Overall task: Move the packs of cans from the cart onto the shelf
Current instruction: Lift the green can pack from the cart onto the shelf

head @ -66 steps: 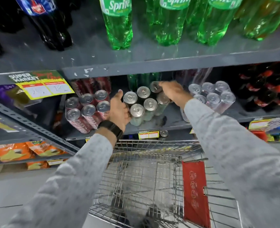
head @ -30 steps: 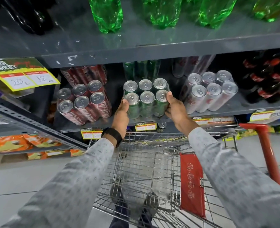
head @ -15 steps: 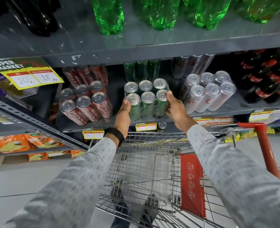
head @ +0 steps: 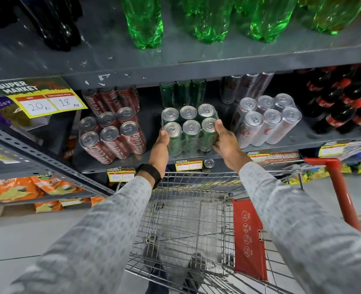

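A shrink-wrapped pack of green cans [head: 189, 130] stands upright on the grey shelf [head: 302, 139], near its front edge. My left hand [head: 160, 148] presses the pack's left side and my right hand [head: 225, 143] grips its right side, thumb on a can top. A red cola pack [head: 111, 136] sits to its left and a silver can pack [head: 266, 120] to its right, both leaning. The wire cart [head: 192, 219] below my arms holds no packs that I can see.
More green, red and silver cans stand behind the packs. Green bottles [head: 143, 20] and dark bottles fill the shelf above. Cola bottles [head: 340, 105] stand at the right. A lone can [head: 208, 164] sits under the shelf lip. The cart's red handle [head: 340, 187] rises at right.
The green pack went from tilted in my hands to standing upright on the shelf. My hands slid down to its two sides and have barely moved in the last second.
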Demonstrator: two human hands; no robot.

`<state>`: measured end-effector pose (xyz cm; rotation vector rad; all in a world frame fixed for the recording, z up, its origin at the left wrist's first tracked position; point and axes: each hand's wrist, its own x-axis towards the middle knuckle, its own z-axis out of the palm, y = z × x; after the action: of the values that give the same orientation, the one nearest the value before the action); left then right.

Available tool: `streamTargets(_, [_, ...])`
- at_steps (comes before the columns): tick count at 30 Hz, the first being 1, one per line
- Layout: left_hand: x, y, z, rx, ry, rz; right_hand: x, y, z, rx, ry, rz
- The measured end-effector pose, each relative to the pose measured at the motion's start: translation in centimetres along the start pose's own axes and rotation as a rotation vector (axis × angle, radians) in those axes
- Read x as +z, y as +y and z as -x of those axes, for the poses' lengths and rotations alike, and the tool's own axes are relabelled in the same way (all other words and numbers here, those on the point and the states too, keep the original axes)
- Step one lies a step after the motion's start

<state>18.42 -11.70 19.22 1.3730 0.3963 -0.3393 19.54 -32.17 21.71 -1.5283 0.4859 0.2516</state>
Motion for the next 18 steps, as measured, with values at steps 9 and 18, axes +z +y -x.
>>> streamTargets(9, [-0.3,0.2,0.0,-0.02,-0.008,-0.007,0.3,-0.1,0.7,0.004,0.034,-0.023])
streamTargets(18, [-1.3,-1.5,-2.0,-0.008,0.035,0.087,0.3,0.1,0.4,0.029,0.04,0.019])
